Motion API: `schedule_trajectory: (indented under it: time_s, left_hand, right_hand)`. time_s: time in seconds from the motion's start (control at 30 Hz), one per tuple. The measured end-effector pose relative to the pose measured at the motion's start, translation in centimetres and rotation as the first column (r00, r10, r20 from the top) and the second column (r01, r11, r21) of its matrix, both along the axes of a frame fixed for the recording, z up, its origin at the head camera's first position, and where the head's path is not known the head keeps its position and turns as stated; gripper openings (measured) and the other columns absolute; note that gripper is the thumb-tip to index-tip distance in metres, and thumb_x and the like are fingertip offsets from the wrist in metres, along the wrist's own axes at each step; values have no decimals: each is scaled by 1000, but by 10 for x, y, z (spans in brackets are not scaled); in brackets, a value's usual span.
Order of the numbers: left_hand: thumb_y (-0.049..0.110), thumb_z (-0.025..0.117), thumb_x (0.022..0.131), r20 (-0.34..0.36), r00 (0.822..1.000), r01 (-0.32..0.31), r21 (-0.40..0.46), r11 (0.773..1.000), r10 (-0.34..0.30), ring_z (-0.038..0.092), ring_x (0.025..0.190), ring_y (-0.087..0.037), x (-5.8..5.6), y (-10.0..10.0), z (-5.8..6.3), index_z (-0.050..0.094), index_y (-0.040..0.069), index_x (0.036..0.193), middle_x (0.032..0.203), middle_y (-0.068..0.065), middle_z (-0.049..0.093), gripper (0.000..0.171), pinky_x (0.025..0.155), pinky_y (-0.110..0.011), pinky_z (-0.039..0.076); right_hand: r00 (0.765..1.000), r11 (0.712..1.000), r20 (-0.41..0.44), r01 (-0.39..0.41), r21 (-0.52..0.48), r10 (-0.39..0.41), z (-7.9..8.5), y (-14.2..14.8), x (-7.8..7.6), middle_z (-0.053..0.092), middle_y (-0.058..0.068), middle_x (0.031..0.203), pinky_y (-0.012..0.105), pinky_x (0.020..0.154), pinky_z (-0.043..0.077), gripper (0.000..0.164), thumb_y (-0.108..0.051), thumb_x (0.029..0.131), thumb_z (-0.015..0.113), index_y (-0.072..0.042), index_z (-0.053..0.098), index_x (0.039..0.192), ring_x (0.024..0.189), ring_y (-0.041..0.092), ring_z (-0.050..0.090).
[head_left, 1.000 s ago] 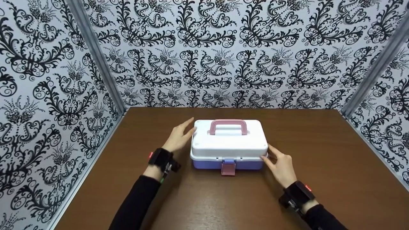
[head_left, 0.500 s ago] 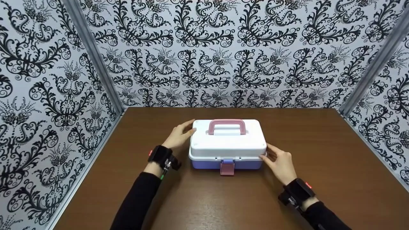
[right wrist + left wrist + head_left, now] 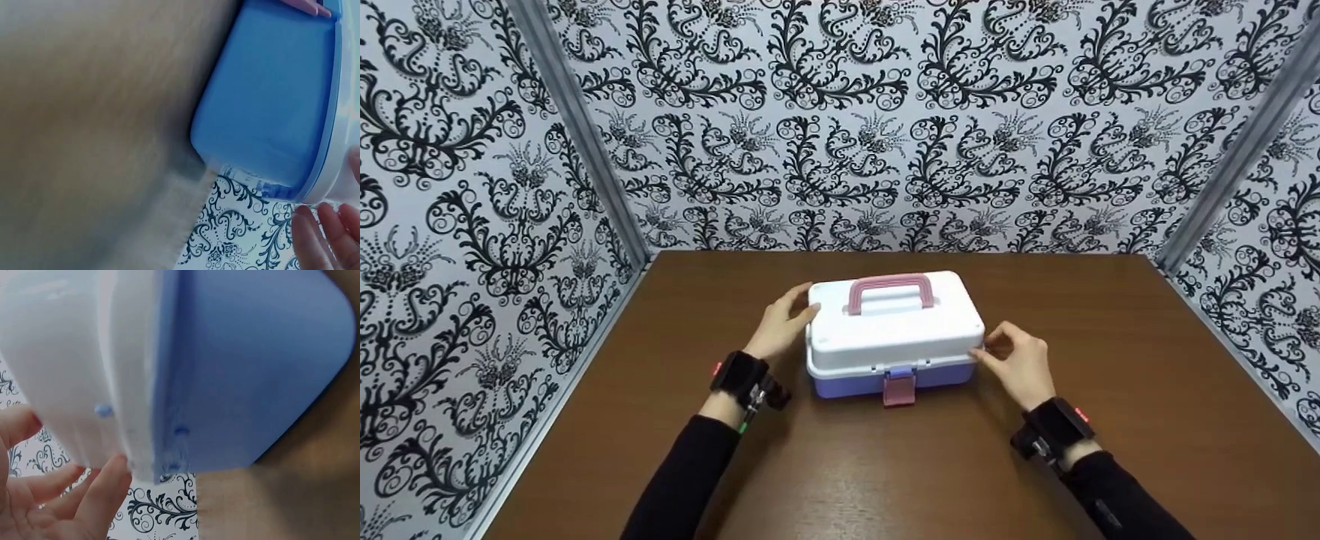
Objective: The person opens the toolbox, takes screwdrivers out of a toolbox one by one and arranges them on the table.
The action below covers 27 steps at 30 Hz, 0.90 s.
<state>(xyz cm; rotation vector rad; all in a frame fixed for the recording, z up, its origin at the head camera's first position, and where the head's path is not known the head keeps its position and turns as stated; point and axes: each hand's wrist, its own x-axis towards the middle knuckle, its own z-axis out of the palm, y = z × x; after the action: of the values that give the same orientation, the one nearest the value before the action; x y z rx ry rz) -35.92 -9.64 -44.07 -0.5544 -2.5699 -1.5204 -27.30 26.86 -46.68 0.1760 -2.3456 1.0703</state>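
A plastic toolbox with a white lid and blue-violet base sits on the table, turned slightly so its right end is farther back. Its pink handle stands up on top, and a pink latch hangs down at the front. My left hand holds the lid's left end, thumb near the top edge; the left wrist view shows its fingertips against the white side. At the right end, my right hand grips with the thumb at the front corner and fingers bent along the side, partly hidden.
The brown wooden table reaches back to a wall with black scroll patterns. Grey corner posts and patterned side panels enclose it left and right. Both wrists wear black camera bands.
The toolbox has turned a little counter-clockwise: its right end has swung away from me. My right hand has moved slightly back with it, while the left stays nearly in place.
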Motion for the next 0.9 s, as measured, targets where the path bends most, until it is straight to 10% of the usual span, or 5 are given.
schedule_trajectory:
  time_s: [0.23, 0.57, 0.9]
  left_hand:
    - [17, 67, 92, 6, 998, -66, 1, 998, 66, 60, 112, -34, 8, 2, 0, 51, -5, 134, 121, -23, 62, 50, 101, -44, 51]
    - [22, 68, 92, 48, 998, -27, -20, 999, 28, 51, 129, -36, 13, -4, 0, 41, 0, 146, 141, -24, 53, 64, 113, -48, 40]
    - [26, 77, 85, 40, 998, -41, -79, 996, 44, 55, 112, -33, 25, -2, 8, 51, -3, 137, 127, -22, 57, 65, 101, -46, 48]
  right_hand:
    - [997, 993, -27, 73, 93, -70, 2, -3, -16, 72, 10, 74, 16, 60, 46, 15, -6, 75, 85, -3, 70, 76, 67, 19, 65]
    - [995, 1000, 100, 1, 17, -3, 13, -16, -16, 73, 25, 102, 48, 84, 59, 37, -19, 84, 80, 7, 72, 109, 92, 36, 73]
    - [867, 978, 458, -207, -26, 195, 32, -52, 2, 26, 31, 154, 54, 120, 25, 67, -30, 103, 51, 13, 26, 148, 143, 45, 30]
